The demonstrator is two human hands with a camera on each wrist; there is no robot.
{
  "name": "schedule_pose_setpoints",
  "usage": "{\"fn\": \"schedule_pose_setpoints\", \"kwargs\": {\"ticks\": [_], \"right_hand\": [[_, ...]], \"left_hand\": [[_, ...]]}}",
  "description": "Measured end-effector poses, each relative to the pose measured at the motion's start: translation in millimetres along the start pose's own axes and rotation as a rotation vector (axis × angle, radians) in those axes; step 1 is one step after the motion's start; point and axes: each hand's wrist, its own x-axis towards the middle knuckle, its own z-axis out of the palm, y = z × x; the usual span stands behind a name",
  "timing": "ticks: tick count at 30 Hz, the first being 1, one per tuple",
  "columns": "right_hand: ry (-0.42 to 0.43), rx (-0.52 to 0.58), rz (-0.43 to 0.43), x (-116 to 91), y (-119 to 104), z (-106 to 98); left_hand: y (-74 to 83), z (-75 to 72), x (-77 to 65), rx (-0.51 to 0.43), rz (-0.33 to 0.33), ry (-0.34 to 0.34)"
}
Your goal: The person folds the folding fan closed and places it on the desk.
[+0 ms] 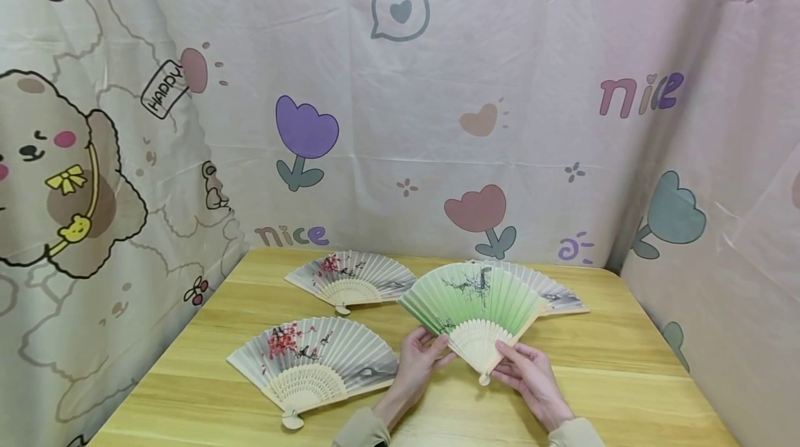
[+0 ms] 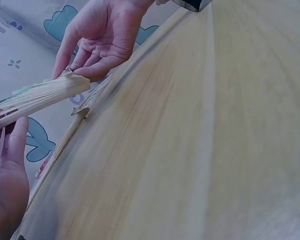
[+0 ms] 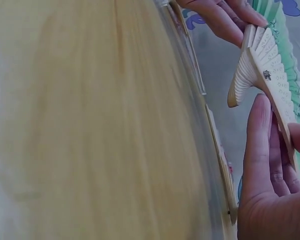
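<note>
An open green folding fan (image 1: 475, 301), printed with dark branches and ribbed in pale slats, is held up above the table between both hands. My left hand (image 1: 417, 364) pinches its left edge, thumb in front; the left wrist view shows the left hand (image 2: 7, 195) with fingers under the slats. On the other side, my right hand (image 1: 531, 377) grips the right edge close to the pivot. In the right wrist view the right hand (image 3: 269, 185) has its thumb on one face and fingers behind the other. A grey spread fan (image 1: 565, 294) lies partly hidden behind the green one.
Two more spread grey fans with red blossoms lie on the left of the wooden table (image 1: 612, 398): one at the back (image 1: 350, 277), another in front (image 1: 319, 364), close to my left forearm. Printed cloth (image 1: 400, 121) hangs behind and at both sides.
</note>
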Motion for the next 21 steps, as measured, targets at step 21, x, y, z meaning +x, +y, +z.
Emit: {"fn": "schedule_pose_setpoints", "kwargs": {"ticks": [21], "right_hand": [[-0.028,-0.058,-0.045,0.7,2.5,2.2]], "left_hand": [[1.3,0.5,0.2,-0.006,0.015,0.004]]}}
